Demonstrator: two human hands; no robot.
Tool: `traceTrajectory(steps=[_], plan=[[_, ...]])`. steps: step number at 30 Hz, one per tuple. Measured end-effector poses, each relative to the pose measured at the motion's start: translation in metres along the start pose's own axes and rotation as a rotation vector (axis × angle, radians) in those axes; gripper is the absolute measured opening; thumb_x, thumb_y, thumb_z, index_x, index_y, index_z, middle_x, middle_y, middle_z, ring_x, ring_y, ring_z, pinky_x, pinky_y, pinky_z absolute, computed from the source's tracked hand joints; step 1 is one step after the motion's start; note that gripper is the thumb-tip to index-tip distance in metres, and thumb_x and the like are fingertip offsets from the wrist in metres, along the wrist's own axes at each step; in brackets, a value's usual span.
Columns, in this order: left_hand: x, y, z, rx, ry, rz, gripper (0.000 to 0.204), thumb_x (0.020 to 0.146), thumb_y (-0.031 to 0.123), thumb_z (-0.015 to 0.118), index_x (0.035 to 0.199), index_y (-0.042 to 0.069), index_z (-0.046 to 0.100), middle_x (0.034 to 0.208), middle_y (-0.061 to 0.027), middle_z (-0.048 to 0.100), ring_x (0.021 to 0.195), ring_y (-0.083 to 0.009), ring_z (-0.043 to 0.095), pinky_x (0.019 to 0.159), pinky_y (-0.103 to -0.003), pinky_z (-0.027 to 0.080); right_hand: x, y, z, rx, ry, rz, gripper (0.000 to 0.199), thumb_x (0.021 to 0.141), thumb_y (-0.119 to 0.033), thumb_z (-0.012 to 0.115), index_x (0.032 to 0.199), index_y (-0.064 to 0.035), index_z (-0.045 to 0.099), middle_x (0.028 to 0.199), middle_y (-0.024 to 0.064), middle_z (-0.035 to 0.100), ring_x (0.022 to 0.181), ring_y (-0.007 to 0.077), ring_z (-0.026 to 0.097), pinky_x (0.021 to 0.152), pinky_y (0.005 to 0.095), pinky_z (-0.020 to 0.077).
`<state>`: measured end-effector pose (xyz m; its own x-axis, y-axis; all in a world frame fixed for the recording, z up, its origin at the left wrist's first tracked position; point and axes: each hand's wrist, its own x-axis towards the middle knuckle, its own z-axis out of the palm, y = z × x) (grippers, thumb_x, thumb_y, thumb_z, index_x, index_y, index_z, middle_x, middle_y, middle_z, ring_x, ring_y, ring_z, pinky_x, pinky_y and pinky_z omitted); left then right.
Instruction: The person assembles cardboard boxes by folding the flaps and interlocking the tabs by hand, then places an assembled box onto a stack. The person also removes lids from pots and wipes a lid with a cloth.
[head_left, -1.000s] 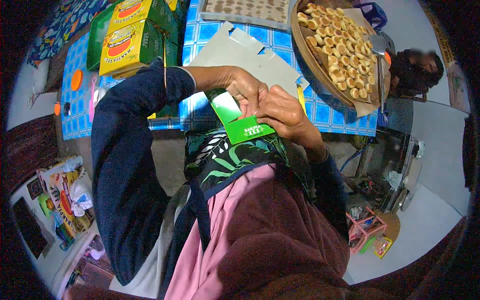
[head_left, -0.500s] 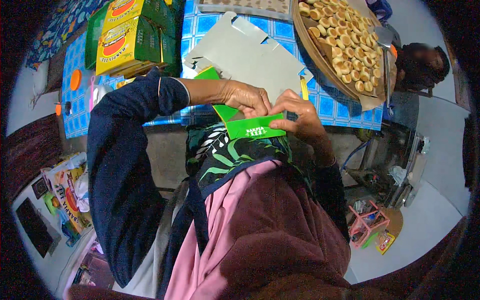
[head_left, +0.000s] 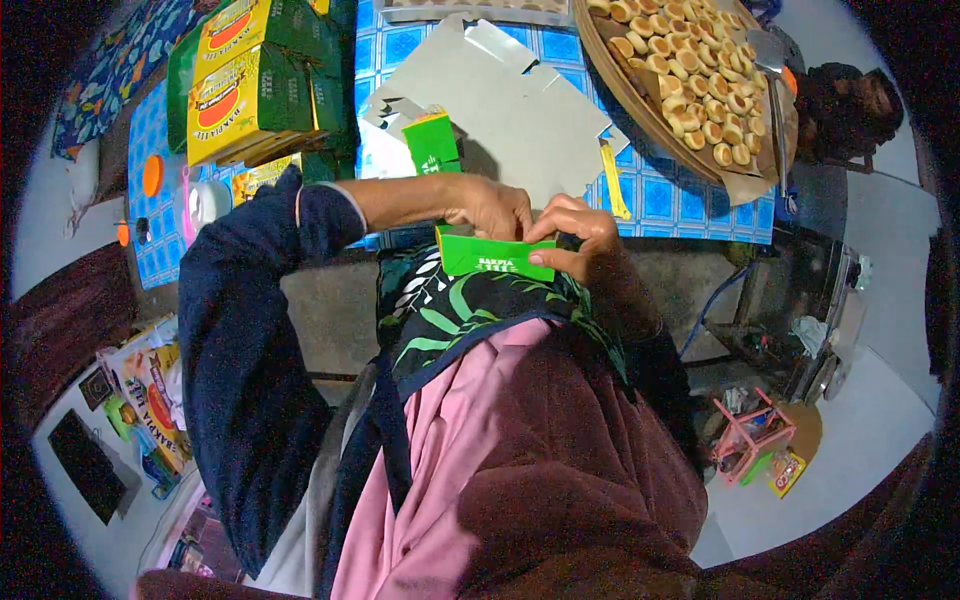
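Dark navy long sleeve on the left arm [head_left: 250,330], cuff pushed back from the wrist, a thin pale band showing at the cuff edge. Right arm in a dark sleeve too, mostly hidden. Left hand [head_left: 495,205] and right hand [head_left: 580,235] bare. Torso: black top with green and white leaf print, pink cloth over it, maroon fabric draped below.

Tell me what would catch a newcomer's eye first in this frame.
First the small green carton at the centre, pinched between the left hand and the right hand just above the person's lap. Next, the round tray of small pastries at the upper right of the blue checked table, and the stack of yellow and green boxes at its upper left.
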<state>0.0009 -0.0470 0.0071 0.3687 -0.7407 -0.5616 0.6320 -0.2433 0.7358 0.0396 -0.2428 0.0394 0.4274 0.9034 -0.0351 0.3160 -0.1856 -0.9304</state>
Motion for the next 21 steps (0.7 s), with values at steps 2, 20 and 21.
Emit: traceTrajectory(steps=[2, 20, 21], plan=[[-0.003, -0.002, 0.007, 0.044, 0.023, 0.102, 0.012, 0.069, 0.003, 0.066, 0.080, 0.002, 0.069, 0.066, -0.0001, 0.064, 0.053, -0.0067, 0.053, 0.043, -0.028, 0.039, 0.000, -0.002, -0.002, -0.010, -0.008, -0.024, 0.022, 0.063, -0.015, 0.076, 0.080, -0.0083, 0.065, 0.078, 0.0048, 0.063, 0.075, 0.0214, 0.059, 0.073, 0.0333, 0.0389], [-0.088, 0.038, 0.077, 0.811, 0.398, 0.494, 0.031, 0.066, -0.001, 0.060, 0.096, -0.003, 0.054, 0.072, -0.0216, 0.057, 0.072, -0.0401, 0.059, 0.061, -0.047, 0.045, 0.002, 0.074, 0.027, 1.026, 0.421, 0.417, 0.062, 0.093, -0.029, 0.055, 0.143, -0.0047, 0.029, 0.141, 0.0120, 0.038, 0.122, 0.0222, 0.042, 0.101, 0.0361, 0.0321], [-0.087, 0.038, 0.074, 0.920, 0.393, 0.524, 0.028, 0.065, -0.001, 0.060, 0.092, -0.003, 0.054, 0.071, -0.0209, 0.057, 0.073, -0.0392, 0.060, 0.062, -0.047, 0.046, 0.010, 0.060, 0.021, 1.060, 0.397, 0.280, 0.062, 0.093, -0.029, 0.055, 0.143, -0.0024, 0.030, 0.141, 0.0124, 0.038, 0.124, 0.0220, 0.041, 0.104, 0.0362, 0.0299]])
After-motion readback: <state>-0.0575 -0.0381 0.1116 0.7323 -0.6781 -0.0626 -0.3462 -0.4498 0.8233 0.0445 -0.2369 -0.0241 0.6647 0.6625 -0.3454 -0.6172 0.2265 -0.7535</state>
